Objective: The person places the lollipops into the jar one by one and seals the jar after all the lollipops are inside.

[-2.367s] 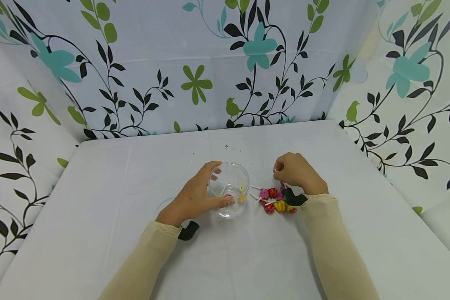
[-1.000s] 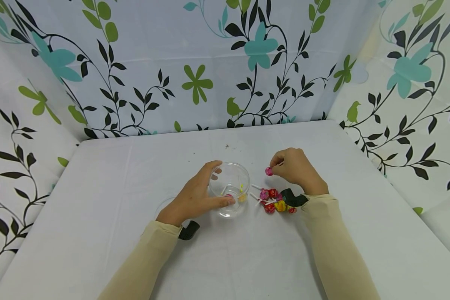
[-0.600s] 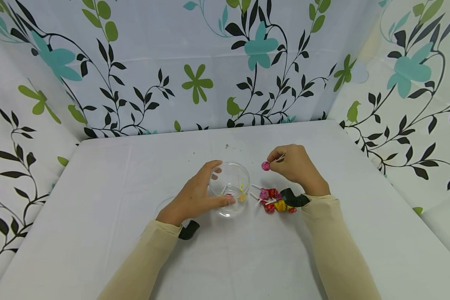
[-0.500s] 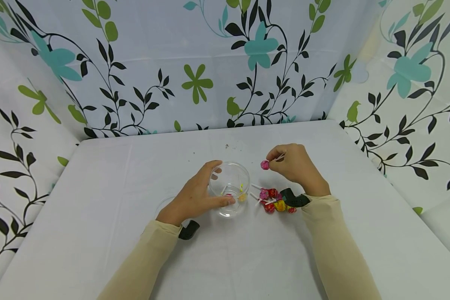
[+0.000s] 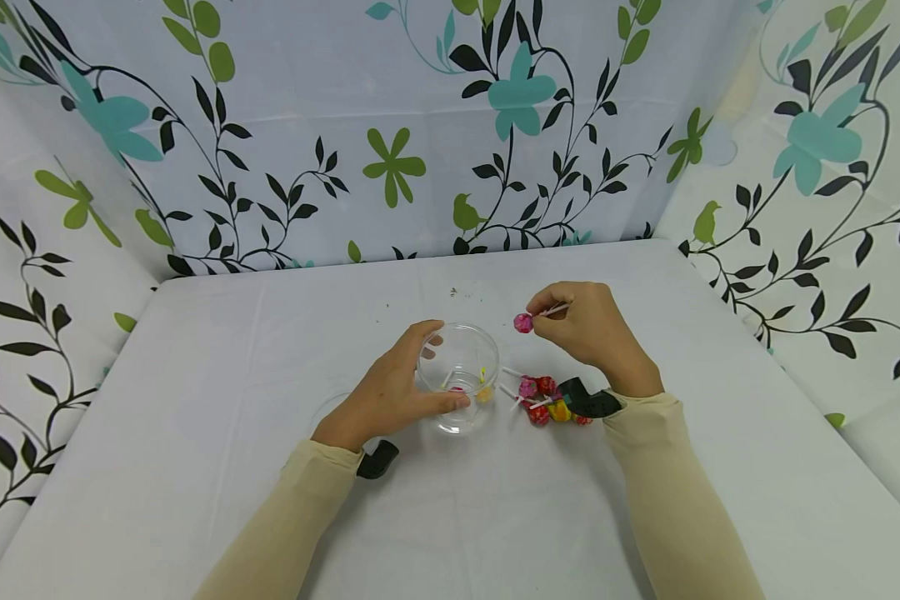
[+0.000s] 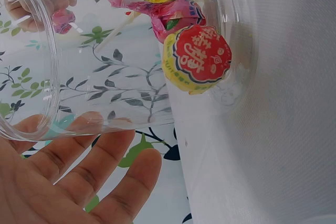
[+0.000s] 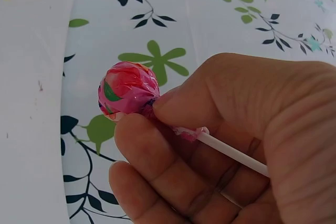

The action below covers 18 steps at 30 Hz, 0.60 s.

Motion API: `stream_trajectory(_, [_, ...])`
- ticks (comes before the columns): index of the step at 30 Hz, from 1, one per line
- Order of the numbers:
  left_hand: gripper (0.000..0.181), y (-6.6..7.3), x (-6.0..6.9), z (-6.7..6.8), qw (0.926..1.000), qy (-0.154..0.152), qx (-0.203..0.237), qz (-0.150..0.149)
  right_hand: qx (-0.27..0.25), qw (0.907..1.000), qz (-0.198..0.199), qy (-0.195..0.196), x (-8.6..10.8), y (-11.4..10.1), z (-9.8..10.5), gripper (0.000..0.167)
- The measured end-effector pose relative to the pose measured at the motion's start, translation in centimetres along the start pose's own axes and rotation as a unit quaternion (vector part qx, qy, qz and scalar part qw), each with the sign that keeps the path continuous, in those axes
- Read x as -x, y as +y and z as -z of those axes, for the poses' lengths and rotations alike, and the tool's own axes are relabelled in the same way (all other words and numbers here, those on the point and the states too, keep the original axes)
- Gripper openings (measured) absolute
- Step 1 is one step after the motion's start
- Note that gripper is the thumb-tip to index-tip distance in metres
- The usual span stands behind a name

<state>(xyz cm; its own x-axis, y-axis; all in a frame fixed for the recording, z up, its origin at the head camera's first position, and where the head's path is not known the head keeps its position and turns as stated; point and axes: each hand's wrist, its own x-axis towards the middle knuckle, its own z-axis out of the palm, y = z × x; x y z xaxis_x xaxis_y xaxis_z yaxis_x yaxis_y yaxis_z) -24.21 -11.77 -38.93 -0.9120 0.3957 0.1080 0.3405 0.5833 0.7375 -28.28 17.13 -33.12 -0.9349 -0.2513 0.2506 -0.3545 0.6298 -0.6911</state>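
Note:
A clear jar [image 5: 457, 360] stands upright on the white table, and my left hand [image 5: 390, 390] holds it around its side, thumb in front. Several wrapped lollipops, one with a red and yellow wrapper [image 6: 199, 59], lie at the jar's bottom in the left wrist view. To the jar's right and farther back, my right hand [image 5: 591, 333] pinches a pink lollipop [image 5: 523, 322] between thumb and index finger, just below its head. Its white stick [image 7: 236, 153] runs back across the palm. Beneath the right wrist lies a pile of red, pink and yellow lollipops [image 5: 538, 415], partly hidden by the wrist strap.
A clear round edge [image 5: 326, 405], perhaps a lid, shows partly behind the left wrist. Small dark specks [image 5: 453, 292] mark the white tablecloth [image 5: 195, 433] beyond the jar. Patterned fabric [image 5: 292, 100] encloses the table at the back and sides.
My right hand has lifted a pink lollipop from the pile and moved it up and leftward, turning its head toward the jar. The left hand and the jar stay in place.

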Motion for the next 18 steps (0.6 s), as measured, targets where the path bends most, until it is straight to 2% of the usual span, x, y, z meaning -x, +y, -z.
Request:
stream_trajectory(13, [0.103, 0.0, 0.0, 0.0, 1.0000, 0.000, 0.002, 0.002, -0.015, 0.9996, 0.022, 0.011, 0.3, -0.9, 0.1, 0.011])
stream_trajectory(18, [0.103, 0.0, 0.0, 0.0, 1.0000, 0.000, 0.002, 0.002, -0.023, 0.9986, 0.043, 0.018, 0.5, -1.4, 0.0, 0.012])
